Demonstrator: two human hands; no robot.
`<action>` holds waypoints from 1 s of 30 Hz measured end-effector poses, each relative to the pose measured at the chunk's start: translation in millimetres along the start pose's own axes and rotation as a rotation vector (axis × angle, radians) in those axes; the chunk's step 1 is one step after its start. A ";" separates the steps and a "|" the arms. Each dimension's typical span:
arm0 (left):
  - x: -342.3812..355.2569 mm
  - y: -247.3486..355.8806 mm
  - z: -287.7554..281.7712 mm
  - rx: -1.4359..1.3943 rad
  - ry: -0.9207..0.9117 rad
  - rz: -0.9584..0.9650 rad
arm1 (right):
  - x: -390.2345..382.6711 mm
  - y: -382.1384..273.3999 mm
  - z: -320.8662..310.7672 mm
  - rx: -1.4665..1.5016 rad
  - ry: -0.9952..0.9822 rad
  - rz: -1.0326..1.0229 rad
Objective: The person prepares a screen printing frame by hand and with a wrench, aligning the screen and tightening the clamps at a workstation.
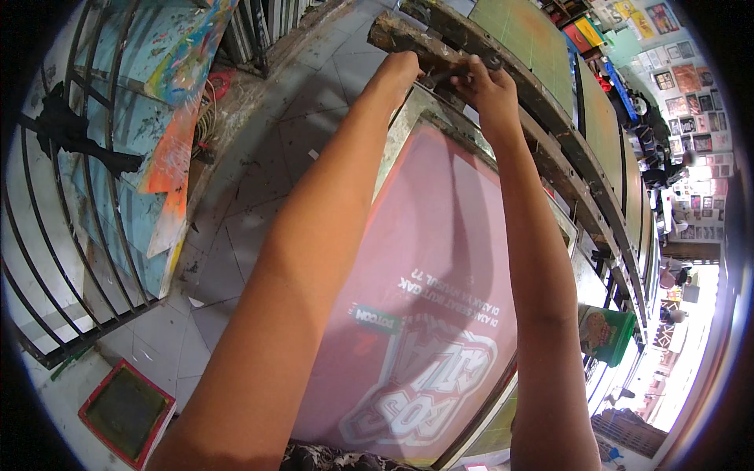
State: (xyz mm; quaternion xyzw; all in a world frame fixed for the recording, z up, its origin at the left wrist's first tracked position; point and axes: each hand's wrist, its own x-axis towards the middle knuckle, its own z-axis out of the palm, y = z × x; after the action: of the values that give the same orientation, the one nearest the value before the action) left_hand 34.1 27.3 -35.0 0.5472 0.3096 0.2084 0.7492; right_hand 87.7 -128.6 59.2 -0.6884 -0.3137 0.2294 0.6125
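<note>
A silk-screen printing frame (393, 153) with pink mesh and pale block lettering lies below my outstretched arms. At its far left corner, my left hand (399, 73) is closed, its fingers bent over the far side; what they hold is hidden. To its right, my right hand (488, 85) has its fingers and thumb bent in at a dark metal piece beside a worn rail (416, 43). I cannot make out what lies between those fingers. Both hands are beside the frame's far edge.
Long green printing boards (530, 47) run along the right behind the rails. A green bucket (620, 337) stands to the right. Black metal bars (86, 235) and a paint-stained board (169, 180) are on the left. A small red-edged screen (126, 416) lies lower left.
</note>
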 end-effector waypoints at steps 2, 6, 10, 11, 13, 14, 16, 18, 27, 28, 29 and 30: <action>-6.1 3.8 6.4 0.003 -0.045 -0.015 | -10.8 0.5 -15.7 0.072 0.034 0.041; -26.1 15.4 21.8 -0.089 -0.172 -0.055 | -23.7 13.8 -34.0 0.211 0.062 0.093; -19.8 15.5 12.6 -0.105 -0.116 -0.062 | -25.9 6.4 -27.5 0.303 -0.017 0.190; -20.4 15.5 13.3 -0.125 -0.111 -0.074 | -25.1 5.4 -31.5 0.322 -0.043 0.235; -24.6 17.3 14.5 -0.165 -0.102 -0.097 | -22.0 8.6 -45.9 0.175 -0.088 0.271; -27.8 19.6 16.2 -0.194 -0.099 -0.110 | -21.2 10.5 -51.0 0.101 -0.110 0.289; -32.0 23.0 17.8 -0.253 -0.087 -0.135 | -21.0 4.3 -55.4 -0.210 -0.181 0.253; -33.1 25.4 16.1 -0.227 -0.086 -0.116 | -16.2 0.8 -57.2 -0.406 -0.274 0.171; -32.2 21.4 18.4 -0.120 -0.151 -0.043 | -3.5 7.9 -60.9 -0.654 -0.451 -0.108; -29.5 18.6 16.4 -0.077 -0.171 -0.027 | -4.9 5.4 -56.0 -0.694 -0.400 -0.161; -26.0 16.6 14.6 -0.063 -0.158 -0.016 | -6.0 2.7 -51.2 -0.733 -0.348 -0.214; -22.0 15.4 12.6 -0.049 -0.146 -0.005 | -5.8 -1.1 -46.9 -0.826 -0.338 -0.290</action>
State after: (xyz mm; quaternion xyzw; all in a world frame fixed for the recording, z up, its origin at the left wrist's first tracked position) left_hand 27.4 9.0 -12.6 0.5415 0.2503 0.1736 0.7836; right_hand 116.3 -165.4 66.7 -0.7766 -0.5671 0.1060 0.2532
